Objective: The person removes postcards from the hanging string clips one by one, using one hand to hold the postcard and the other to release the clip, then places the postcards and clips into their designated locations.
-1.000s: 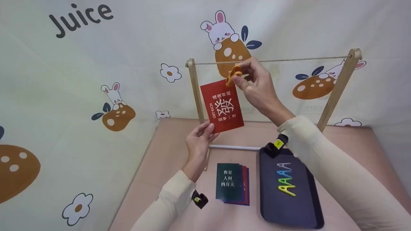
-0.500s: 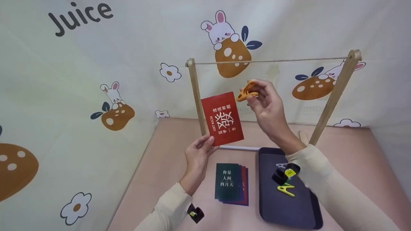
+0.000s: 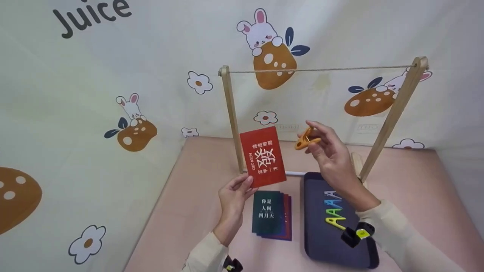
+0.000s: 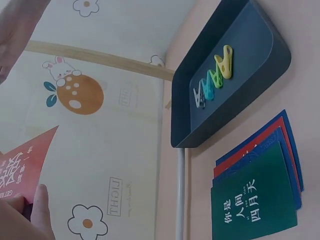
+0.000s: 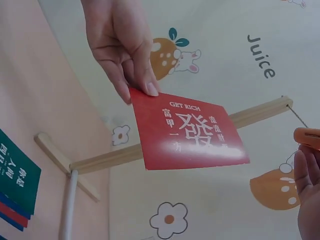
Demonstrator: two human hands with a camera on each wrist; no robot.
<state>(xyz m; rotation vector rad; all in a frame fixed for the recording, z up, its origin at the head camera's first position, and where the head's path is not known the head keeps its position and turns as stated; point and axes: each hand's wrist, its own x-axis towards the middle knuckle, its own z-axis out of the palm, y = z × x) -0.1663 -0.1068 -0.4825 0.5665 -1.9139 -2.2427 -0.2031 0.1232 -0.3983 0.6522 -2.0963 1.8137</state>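
My left hand pinches the lower left corner of a red card with white Chinese characters and "GET RICH" on it. The right hand holds an orange clothespin between thumb and fingers, a short way right of the card and apart from it. In the right wrist view the red card hangs from the left fingers, while the orange clothespin shows at the right edge. Both hands are below the string stretched between two wooden posts.
A stack of cards, green one on top, lies on the pink table. To its right is a dark tray with several clothespins in a row. Wooden posts and a white bar form the frame behind.
The orange clothespin has come off the card's top corner and moved right and down with my right hand. The card in my left hand has come down, away from the string.
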